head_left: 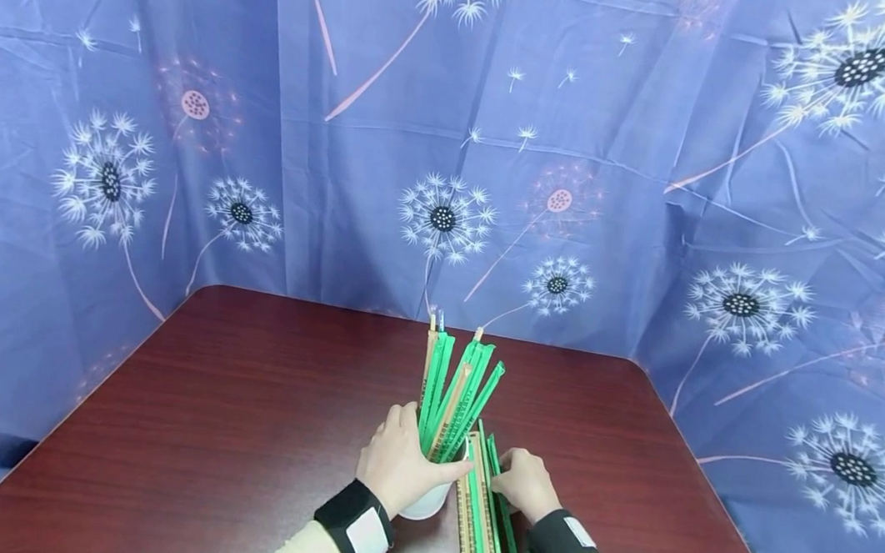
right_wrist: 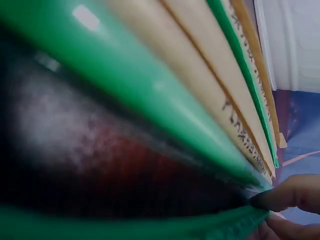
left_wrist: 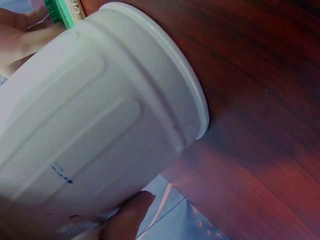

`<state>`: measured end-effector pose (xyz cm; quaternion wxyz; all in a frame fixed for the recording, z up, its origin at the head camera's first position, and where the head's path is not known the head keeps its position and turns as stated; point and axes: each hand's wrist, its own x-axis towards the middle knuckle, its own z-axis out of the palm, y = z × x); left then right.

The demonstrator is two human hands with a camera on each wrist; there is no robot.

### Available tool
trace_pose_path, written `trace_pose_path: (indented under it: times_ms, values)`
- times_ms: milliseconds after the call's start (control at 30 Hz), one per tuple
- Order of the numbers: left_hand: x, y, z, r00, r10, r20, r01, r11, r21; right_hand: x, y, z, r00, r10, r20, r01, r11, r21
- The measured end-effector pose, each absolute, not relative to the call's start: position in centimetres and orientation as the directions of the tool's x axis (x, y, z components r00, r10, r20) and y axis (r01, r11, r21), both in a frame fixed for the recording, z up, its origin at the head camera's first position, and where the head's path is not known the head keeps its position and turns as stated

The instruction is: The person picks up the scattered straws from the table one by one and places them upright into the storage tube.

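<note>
My left hand [head_left: 401, 468] grips a white ribbed plastic cup [left_wrist: 115, 95], thumb reaching across its near side. Several long, thin paper-wrapped sticks [head_left: 451, 406], probably chopsticks, stand in the cup, fanned out in green and tan sleeves. Right of it, more wrapped sticks [head_left: 474, 499] lie side by side on the table, green and tan alternating. At the right end of that row my right hand [head_left: 527, 484] pinches a green-wrapped stick [head_left: 502, 501] near its far end. A narrow dark gap parts this stick from the row in the right wrist view.
A dark red-brown wooden table [head_left: 255, 409] carries everything. Behind it and along both sides hangs a blue cloth [head_left: 356, 205] printed with dandelions. Both wrists wear black bands [head_left: 354, 522].
</note>
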<state>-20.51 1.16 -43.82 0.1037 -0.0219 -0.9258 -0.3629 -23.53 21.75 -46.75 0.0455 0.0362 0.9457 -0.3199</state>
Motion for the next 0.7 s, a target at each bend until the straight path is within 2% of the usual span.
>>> trace_pose_path:
  times_ms: [133,267,367,500,600,700]
  values:
    - [-20.6,1.1,-43.9,-0.978,-0.039,0.204,0.111,0.729,0.676,-23.6,21.9,-45.5,-0.995,0.049,-0.092,0.096,0.779,-0.619]
    - [-20.7,1.1,-44.0,-0.978,-0.051,0.203,0.103,0.726,0.680,-23.4,22.1,-42.5,-0.995,0.101,0.000,0.069,0.684,-0.727]
    - [-20.7,1.1,-43.9,-0.977,-0.054,0.206,0.103,0.724,0.682,-23.1,22.0,-39.5,-0.981,0.172,0.095,0.014,0.546,-0.838]
    - [-20.6,1.0,-43.8,-0.977,-0.050,0.205,0.108,0.719,0.687,-22.6,21.5,-36.3,-0.944,0.270,0.191,-0.110,0.290,-0.951]
    - [-20.5,1.0,-43.7,-0.978,-0.041,0.206,0.114,0.720,0.685,-22.1,21.1,-34.5,-0.913,0.331,0.240,-0.225,0.084,-0.971]
    - [-20.4,1.0,-43.7,-0.977,-0.034,0.211,0.122,0.721,0.682,-21.8,20.7,-33.3,-0.884,0.367,0.288,-0.332,-0.061,-0.941]
